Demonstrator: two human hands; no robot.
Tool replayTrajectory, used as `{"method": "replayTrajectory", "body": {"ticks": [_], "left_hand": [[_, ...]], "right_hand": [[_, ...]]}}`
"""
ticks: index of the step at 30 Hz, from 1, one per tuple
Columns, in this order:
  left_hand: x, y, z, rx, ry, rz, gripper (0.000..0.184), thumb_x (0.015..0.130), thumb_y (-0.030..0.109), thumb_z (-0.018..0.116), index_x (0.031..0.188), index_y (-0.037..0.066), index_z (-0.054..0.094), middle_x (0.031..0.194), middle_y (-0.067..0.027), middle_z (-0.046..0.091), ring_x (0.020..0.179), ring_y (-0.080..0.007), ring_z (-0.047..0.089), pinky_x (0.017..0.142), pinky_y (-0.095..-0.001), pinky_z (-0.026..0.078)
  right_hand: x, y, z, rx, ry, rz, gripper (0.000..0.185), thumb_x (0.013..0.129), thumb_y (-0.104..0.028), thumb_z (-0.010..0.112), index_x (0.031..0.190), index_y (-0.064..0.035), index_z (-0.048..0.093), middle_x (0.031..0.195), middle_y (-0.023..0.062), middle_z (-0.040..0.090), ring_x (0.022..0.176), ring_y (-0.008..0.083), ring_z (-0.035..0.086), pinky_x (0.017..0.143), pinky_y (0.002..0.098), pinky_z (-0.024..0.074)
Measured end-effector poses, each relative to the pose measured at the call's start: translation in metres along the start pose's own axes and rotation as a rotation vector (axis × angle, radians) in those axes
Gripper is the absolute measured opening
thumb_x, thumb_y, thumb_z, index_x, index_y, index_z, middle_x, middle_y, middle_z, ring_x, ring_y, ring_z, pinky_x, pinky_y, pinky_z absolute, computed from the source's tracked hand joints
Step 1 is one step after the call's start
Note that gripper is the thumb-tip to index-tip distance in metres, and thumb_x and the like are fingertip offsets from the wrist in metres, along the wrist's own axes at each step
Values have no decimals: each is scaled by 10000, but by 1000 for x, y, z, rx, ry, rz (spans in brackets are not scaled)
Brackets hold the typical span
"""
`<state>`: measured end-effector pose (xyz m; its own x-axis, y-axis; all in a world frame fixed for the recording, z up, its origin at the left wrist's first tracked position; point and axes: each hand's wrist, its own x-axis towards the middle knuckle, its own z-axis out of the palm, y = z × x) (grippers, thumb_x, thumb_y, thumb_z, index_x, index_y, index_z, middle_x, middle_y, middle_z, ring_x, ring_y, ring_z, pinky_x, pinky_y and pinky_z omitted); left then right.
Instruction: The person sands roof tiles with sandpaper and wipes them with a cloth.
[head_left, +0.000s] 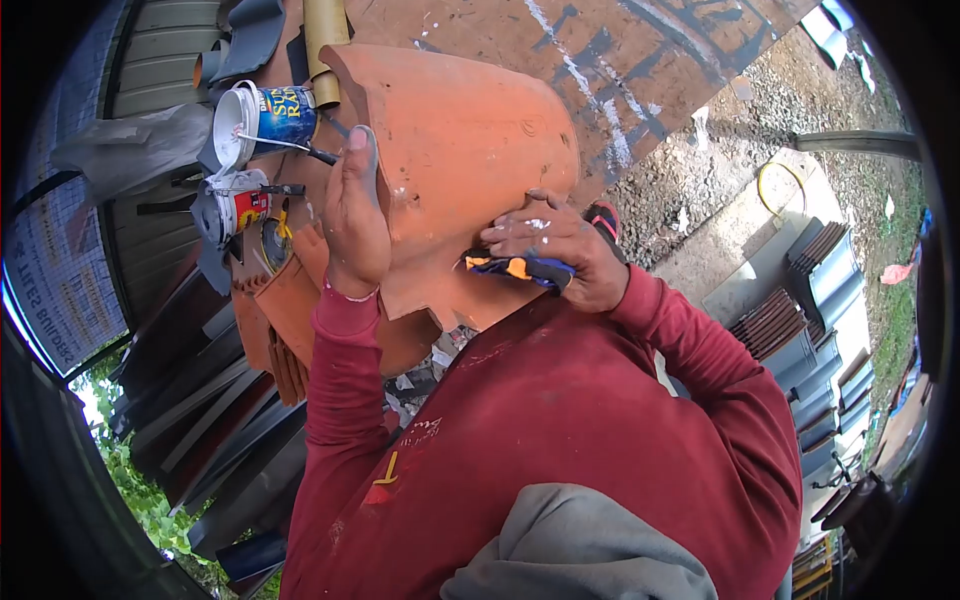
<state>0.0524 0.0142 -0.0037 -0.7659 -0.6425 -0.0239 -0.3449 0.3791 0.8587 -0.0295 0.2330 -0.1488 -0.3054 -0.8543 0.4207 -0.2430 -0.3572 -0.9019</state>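
A large curved terracotta roof tile (470, 140) lies in front of me, with a rough, notched edge on the side nearest my body. My left hand (358, 225) is at the tile's left edge, thumb pointing up along it; its other fingers are mostly hidden, and it appears to grip that edge. Bunched under my right hand (560, 245) is a dark cloth (515, 268) with orange and blue parts, pressed against the tile's lower right. White spots mark the back of that hand.
Left of the tile stand a blue paint bucket (285, 115) and a smaller paint can (240, 205), with brushes beside them. More terracotta tiles (285, 300) are below. The board (640, 60) is paint-streaked. Stacked grey tiles (835, 270) line the right; gravel (780, 95) lies beyond.
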Motion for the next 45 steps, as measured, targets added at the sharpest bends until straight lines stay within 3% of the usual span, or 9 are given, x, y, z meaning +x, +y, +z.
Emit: {"method": "replayTrajectory", "body": {"ticks": [10, 16, 22, 26, 30, 36, 39, 42, 45], "left_hand": [[7, -30, -12, -131, 30, -27, 603, 1141, 397, 406, 1413, -125, 538, 1428, -150, 594, 1331, -201, 537, 1158, -317, 369], [4, -29, -25, -261, -119, 129, 511, 1143, 257, 393, 1532, -70, 445, 1553, -150, 502, 1416, -227, 488, 1212, -346, 329], [5, 12, 22, -193, 248, -180, 574, 1138, 330, 429, 1495, -119, 455, 1533, -175, 516, 1434, -232, 476, 1209, -344, 339], [2, 5, 9, -364, 83, -174, 575, 1140, 333, 434, 1497, -116, 454, 1522, -174, 518, 1424, -222, 478, 1209, -340, 340], [5, -8, 6, -316, 75, -89, 577, 1142, 343, 432, 1494, -114, 462, 1509, -158, 525, 1408, -207, 484, 1196, -332, 349], [0, 0, 12, -191, 62, -59, 596, 1133, 356, 454, 1509, -107, 446, 1519, -146, 516, 1405, -195, 483, 1190, -321, 346], [3, 10, 21, -357, 108, -110, 502, 1147, 300, 405, 1516, -37, 456, 1474, -99, 562, 1313, -186, 573, 1119, -335, 441], [-1, 22, 27, -274, -29, -108, 496, 1148, 323, 412, 1497, -23, 478, 1444, -91, 583, 1285, -178, 585, 1107, -336, 445], [0, 19, 29, -121, -24, -26, 491, 1146, 347, 422, 1479, -7, 496, 1419, -83, 596, 1260, -166, 589, 1090, -331, 449]], "right_hand": [[-119, 57, -49, -231, -131, 911, 401, 964, -71, 664, 1364, -63, 641, 1384, 169, 659, 1309, 362, 605, 1148, 465, 429], [-84, 5, 3, 105, -111, 171, 489, 963, -46, 675, 1445, -89, 608, 1546, 165, 540, 1440, 390, 485, 1201, 504, 364], [-169, 52, -37, -345, -279, 1059, 313, 973, -182, 667, 1227, -8, 722, 1306, 213, 697, 1187, 408, 670, 1021, 427, 539], [-103, 19, -6, -90, 411, 348, 328, 970, -77, 672, 1296, -45, 696, 1352, 165, 685, 1252, 375, 634, 1064, 431, 503], [-47, 24, 20, -158, 147, 28, 378, 953, -65, 697, 1330, -86, 684, 1475, 134, 611, 1380, 347, 556, 1144, 457, 451], [-83, 52, 0, 468, 408, 1152, 289, 1061, -250, 632, 1224, -23, 708, 958, 61, 728, 846, 122, 656, 760, 320, 533], [-57, 13, 5, 378, 686, 786, 316, 1065, -266, 634, 1236, -7, 691, 877, 8, 646, 702, 80, 536, 629, 284, 464], [-2, -15, 5, 55, 488, -22, 573, 942, -4, 689, 1488, -124, 565, 1624, 178, 440, 1495, 396, 422, 1217, 456, 350], [2, 17, 27, 9, 520, -101, 587, 941, 2, 684, 1499, -135, 562, 1626, 162, 442, 1506, 384, 410, 1243, 461, 300]]}}
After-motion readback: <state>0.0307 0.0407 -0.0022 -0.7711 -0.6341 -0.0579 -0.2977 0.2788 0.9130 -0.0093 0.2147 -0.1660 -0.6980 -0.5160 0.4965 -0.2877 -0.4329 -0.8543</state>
